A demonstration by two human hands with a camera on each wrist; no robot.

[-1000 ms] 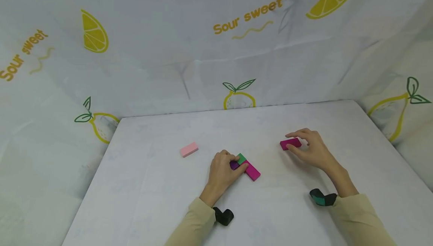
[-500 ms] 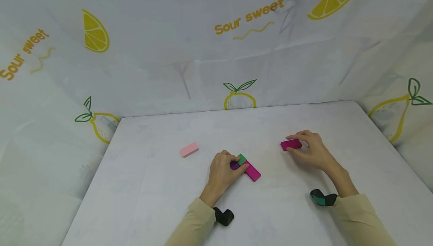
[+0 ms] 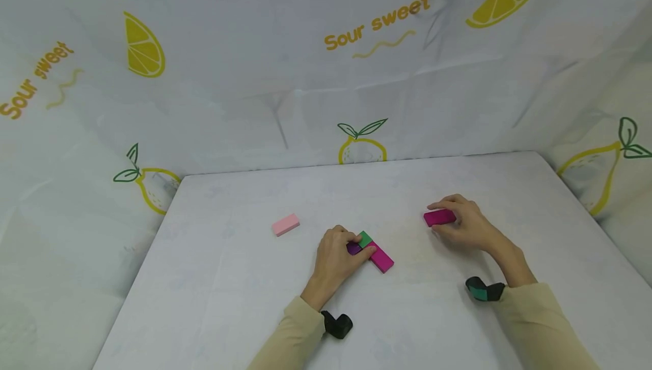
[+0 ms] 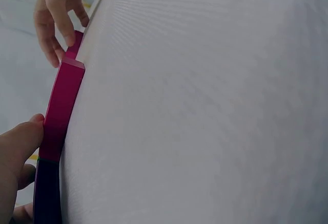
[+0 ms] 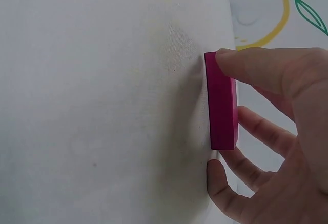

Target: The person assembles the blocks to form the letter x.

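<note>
My left hand curls round a cluster of blocks. Its index fingertip lies at the green block, its thumb tip at the magenta block, and a purple block shows between them, partly hidden by the hand. In the left wrist view that purple block lines up end to end with the magenta one. Farther right, my right hand holds a second magenta block between thumb and fingers. The right wrist view has the thumb over one end of this block, fingers behind it.
A pale pink block lies left of the left hand on the white table. Behind the table's back edge hangs a white lemon-print cloth. Dark wrist mounts stick out from the sleeves.
The left hand and its blocks stay in place. My right thumb has slid lower beside its magenta block, leaving more of the block showing; that hand otherwise barely shifts.
</note>
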